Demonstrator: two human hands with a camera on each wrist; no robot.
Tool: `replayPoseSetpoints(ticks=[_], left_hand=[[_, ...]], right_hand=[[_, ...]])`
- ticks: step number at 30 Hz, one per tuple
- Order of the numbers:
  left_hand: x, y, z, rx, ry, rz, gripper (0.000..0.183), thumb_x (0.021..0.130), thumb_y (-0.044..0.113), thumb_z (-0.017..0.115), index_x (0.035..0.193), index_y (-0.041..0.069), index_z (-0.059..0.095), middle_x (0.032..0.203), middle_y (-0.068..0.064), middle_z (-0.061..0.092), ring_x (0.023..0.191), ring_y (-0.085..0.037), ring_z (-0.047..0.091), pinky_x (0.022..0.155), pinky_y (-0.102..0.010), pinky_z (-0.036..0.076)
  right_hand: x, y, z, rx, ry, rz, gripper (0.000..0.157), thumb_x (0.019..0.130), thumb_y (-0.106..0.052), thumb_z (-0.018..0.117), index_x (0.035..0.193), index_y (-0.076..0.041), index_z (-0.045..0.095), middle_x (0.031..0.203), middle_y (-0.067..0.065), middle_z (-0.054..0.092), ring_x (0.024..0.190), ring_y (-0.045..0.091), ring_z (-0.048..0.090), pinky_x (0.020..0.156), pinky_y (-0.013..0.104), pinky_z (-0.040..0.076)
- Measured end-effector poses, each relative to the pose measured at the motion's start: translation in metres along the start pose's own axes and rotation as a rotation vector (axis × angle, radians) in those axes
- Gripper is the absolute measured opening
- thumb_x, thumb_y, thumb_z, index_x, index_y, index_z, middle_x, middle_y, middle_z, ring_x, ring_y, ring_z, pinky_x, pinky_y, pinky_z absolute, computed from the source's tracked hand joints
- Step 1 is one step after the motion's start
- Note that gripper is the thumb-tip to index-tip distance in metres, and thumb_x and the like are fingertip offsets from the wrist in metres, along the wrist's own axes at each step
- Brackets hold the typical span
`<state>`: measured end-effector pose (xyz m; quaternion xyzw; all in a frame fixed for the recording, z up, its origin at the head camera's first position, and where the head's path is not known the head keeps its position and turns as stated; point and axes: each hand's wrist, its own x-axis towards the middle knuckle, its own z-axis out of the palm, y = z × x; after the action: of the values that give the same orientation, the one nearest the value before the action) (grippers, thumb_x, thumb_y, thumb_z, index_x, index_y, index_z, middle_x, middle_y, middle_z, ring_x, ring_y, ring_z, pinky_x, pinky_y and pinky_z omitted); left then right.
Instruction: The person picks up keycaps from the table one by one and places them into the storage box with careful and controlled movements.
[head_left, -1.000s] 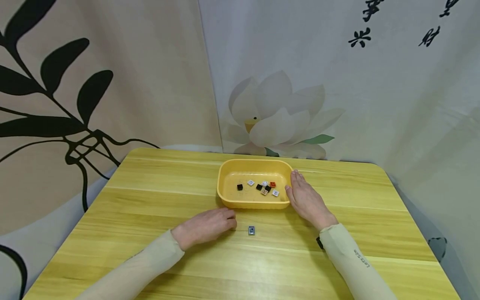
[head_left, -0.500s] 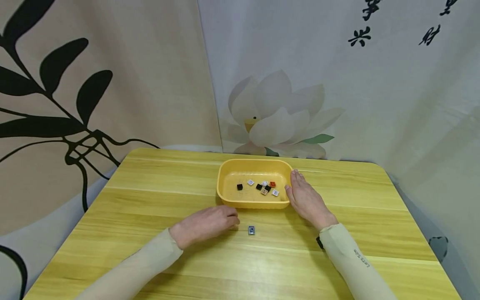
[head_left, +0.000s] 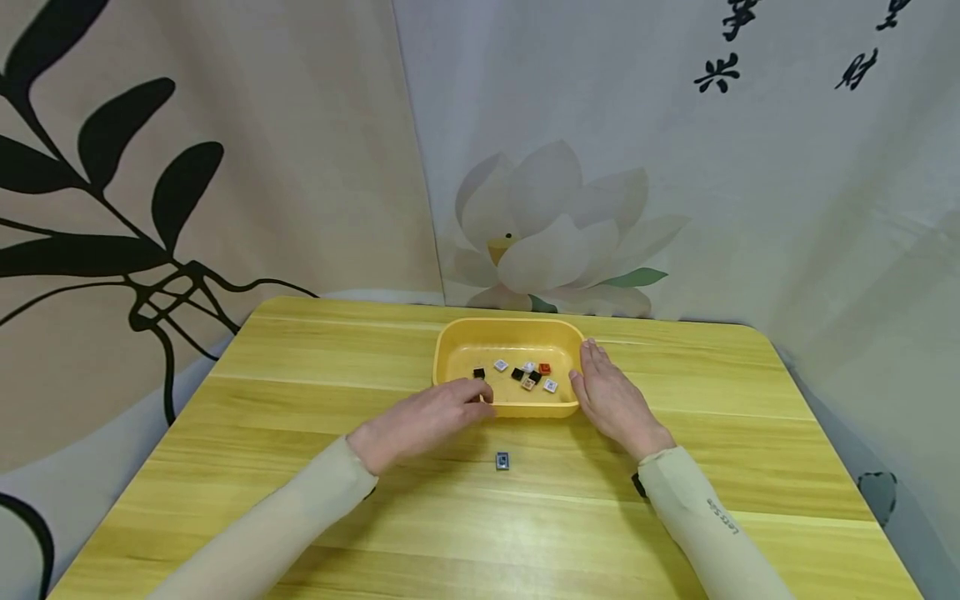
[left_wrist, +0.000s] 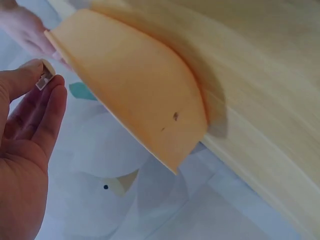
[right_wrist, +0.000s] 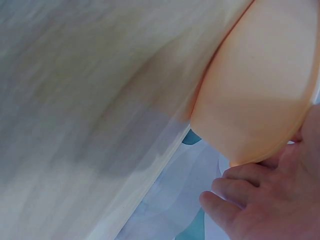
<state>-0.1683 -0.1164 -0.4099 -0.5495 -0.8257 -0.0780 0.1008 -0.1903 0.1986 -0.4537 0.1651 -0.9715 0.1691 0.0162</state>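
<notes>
My left hand (head_left: 420, 419) is above the near-left rim of a yellow plastic tray (head_left: 540, 410). In the left wrist view, its thumb and fingers pinch a small pale-and-brown piece (left_wrist: 45, 76); the piece's exact kind is unclear. Against the tray's right end rests my right hand (head_left: 618, 404), its fingers fairly straight along the wall. Inside the tray lie several small square pieces, among them a red piece (head_left: 544, 368), a white piece (head_left: 550, 386) and a black piece (head_left: 517, 374). One grey-blue rectangular piece (head_left: 502, 461) lies on the table in front of the tray.
The wooden table (head_left: 300, 375) has rounded far corners. Behind it hangs a pale curtain (head_left: 570, 92) printed with a lotus, dark leaves and characters. The tray stands near the table's far edge.
My left hand has risen from the table beside the grey-blue piece and moved forward to the tray's near rim. The right hand and tray have stayed in place.
</notes>
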Motion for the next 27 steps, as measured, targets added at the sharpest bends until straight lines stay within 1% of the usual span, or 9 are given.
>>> replayPoseSetpoints(ticks=[3, 7, 10, 13, 15, 18, 22, 27], left_hand=[[0.008, -0.005, -0.001, -0.055, 0.018, -0.051, 0.024, 0.096, 0.0, 0.071, 0.119, 0.005, 0.076, 0.118, -0.004, 0.065, 0.102, -0.011, 0.063, 0.086, -0.02, 0.053], [0.021, -0.01, -0.002, -0.057, 0.025, -0.13, 0.026, 0.096, 0.004, 0.073, 0.122, 0.006, 0.076, 0.117, -0.003, 0.066, 0.104, -0.013, 0.066, 0.088, -0.021, 0.055], [0.032, -0.014, -0.002, -0.074, 0.03, -0.19, 0.025, 0.097, 0.005, 0.072, 0.122, 0.007, 0.074, 0.115, -0.002, 0.068, 0.103, -0.013, 0.068, 0.087, -0.021, 0.055], [0.042, -0.019, 0.002, -0.112, 0.034, -0.239, 0.02, 0.098, 0.006, 0.071, 0.118, 0.007, 0.073, 0.111, -0.002, 0.071, 0.099, -0.013, 0.069, 0.084, -0.021, 0.056], [0.047, -0.022, 0.006, -0.136, 0.031, -0.26, 0.017, 0.099, 0.006, 0.071, 0.116, 0.007, 0.073, 0.11, -0.003, 0.072, 0.098, -0.013, 0.071, 0.083, -0.021, 0.057], [0.053, -0.028, 0.014, -0.162, 0.013, -0.28, 0.016, 0.098, 0.006, 0.071, 0.114, 0.005, 0.074, 0.109, -0.004, 0.073, 0.097, -0.014, 0.071, 0.082, -0.022, 0.057], [0.061, -0.033, 0.024, -0.198, -0.03, -0.331, 0.015, 0.098, 0.004, 0.071, 0.112, 0.004, 0.076, 0.108, -0.005, 0.07, 0.095, -0.014, 0.069, 0.081, -0.021, 0.056], [0.07, -0.038, 0.03, -0.183, -0.093, -0.387, 0.014, 0.099, 0.003, 0.07, 0.111, 0.004, 0.077, 0.104, -0.005, 0.066, 0.091, -0.015, 0.066, 0.077, -0.02, 0.055]], right_hand=[[0.0, 0.0, 0.0, -0.001, 0.0, 0.0, 0.063, 0.114, -0.028, 0.033, 0.155, 0.018, 0.022, 0.164, 0.033, 0.02, 0.152, 0.046, 0.025, 0.122, 0.055, 0.025], [0.0, 0.0, -0.001, 0.0, 0.002, 0.001, 0.063, 0.114, -0.028, 0.033, 0.155, 0.018, 0.022, 0.164, 0.033, 0.02, 0.152, 0.046, 0.026, 0.121, 0.055, 0.025], [0.0, 0.0, -0.001, -0.001, 0.004, 0.002, 0.063, 0.114, -0.028, 0.034, 0.155, 0.018, 0.022, 0.164, 0.033, 0.02, 0.151, 0.046, 0.026, 0.121, 0.055, 0.025], [0.0, -0.001, -0.001, 0.0, 0.005, 0.001, 0.063, 0.114, -0.027, 0.034, 0.155, 0.019, 0.022, 0.164, 0.034, 0.021, 0.151, 0.047, 0.026, 0.121, 0.055, 0.025], [0.0, 0.0, -0.001, 0.001, 0.004, 0.002, 0.063, 0.114, -0.027, 0.034, 0.155, 0.019, 0.022, 0.164, 0.034, 0.021, 0.151, 0.047, 0.026, 0.121, 0.055, 0.025], [0.0, 0.0, -0.001, 0.004, 0.004, 0.001, 0.063, 0.114, -0.027, 0.034, 0.155, 0.019, 0.022, 0.164, 0.034, 0.021, 0.151, 0.047, 0.026, 0.121, 0.055, 0.025], [0.0, 0.0, -0.001, 0.005, 0.001, 0.0, 0.063, 0.114, -0.028, 0.034, 0.155, 0.018, 0.022, 0.164, 0.034, 0.021, 0.151, 0.047, 0.026, 0.121, 0.056, 0.025], [0.0, -0.001, -0.001, 0.004, 0.0, 0.001, 0.063, 0.114, -0.028, 0.034, 0.155, 0.018, 0.022, 0.164, 0.034, 0.021, 0.151, 0.047, 0.026, 0.121, 0.056, 0.025]])
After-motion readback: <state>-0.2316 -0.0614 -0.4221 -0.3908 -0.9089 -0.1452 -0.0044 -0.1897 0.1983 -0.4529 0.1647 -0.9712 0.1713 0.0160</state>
